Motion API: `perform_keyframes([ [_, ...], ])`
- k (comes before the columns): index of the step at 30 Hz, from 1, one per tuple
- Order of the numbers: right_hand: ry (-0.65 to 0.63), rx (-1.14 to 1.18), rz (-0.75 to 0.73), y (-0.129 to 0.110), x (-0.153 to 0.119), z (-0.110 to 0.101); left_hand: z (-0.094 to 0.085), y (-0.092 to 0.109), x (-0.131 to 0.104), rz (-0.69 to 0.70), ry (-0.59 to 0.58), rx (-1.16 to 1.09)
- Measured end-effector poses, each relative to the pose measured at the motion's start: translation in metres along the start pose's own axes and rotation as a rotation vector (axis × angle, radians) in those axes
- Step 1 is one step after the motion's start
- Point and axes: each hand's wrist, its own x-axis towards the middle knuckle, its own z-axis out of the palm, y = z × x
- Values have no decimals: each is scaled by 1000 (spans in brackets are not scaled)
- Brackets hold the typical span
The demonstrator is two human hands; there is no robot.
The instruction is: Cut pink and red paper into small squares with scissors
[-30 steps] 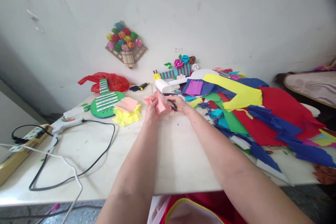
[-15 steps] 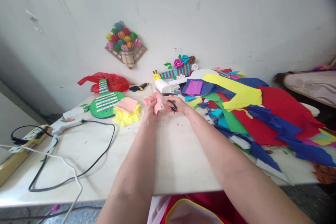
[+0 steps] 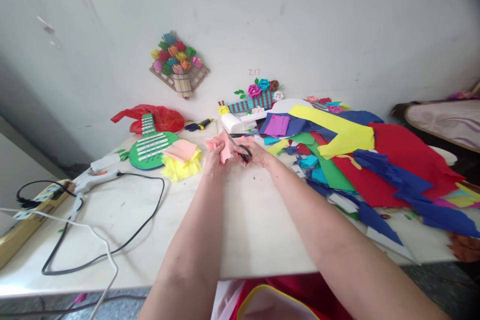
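Note:
My left hand (image 3: 213,156) pinches a crumpled piece of pink crepe paper (image 3: 225,152) above the middle of the table. In my right hand (image 3: 258,154) is a pair of scissors (image 3: 245,153) with black handles, the blades pointing left into the pink paper. Part of the paper is hidden behind the fingers and the scissors. Left of my left hand lies a stack of cut paper, a pink piece (image 3: 180,149) on top of yellow pieces (image 3: 182,170). Beside the stack is a green guitar-shaped craft (image 3: 153,146) with white strips.
Coloured paper sheets, including red (image 3: 408,160) and yellow (image 3: 333,127), spread over the right side. At left are a glue gun (image 3: 97,179), its looping black cord (image 3: 150,217) and a power strip (image 3: 37,212). Pliers (image 3: 200,124) and a red plastic bag (image 3: 165,119) lie behind.
The scissors have shifted slightly against the pink paper, and their handles sit a little closer together. My left hand stays nearly in place.

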Motion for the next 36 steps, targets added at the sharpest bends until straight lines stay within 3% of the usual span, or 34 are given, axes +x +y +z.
perform_keyframes([
  [7, -38, 14, 94, -4, -3, -2, 1, -2, -2, 42, 72, 45],
  [13, -14, 26, 101, -2, -7, -17, -3, 0, 5, 184, 192, 24],
  [20, 23, -52, 137, -4, -10, -29, -8, -2, 14, 277, 174, -66],
  [22, -5, -61, 166, -4, -13, -34, -9, -2, 14, 289, 168, -69],
  [28, -260, -9, 248, -9, -25, -50, -11, -3, 17, 294, 247, -2],
  [36, -238, 129, 286, -7, -29, -54, -10, -5, 17, 283, 159, -7],
])
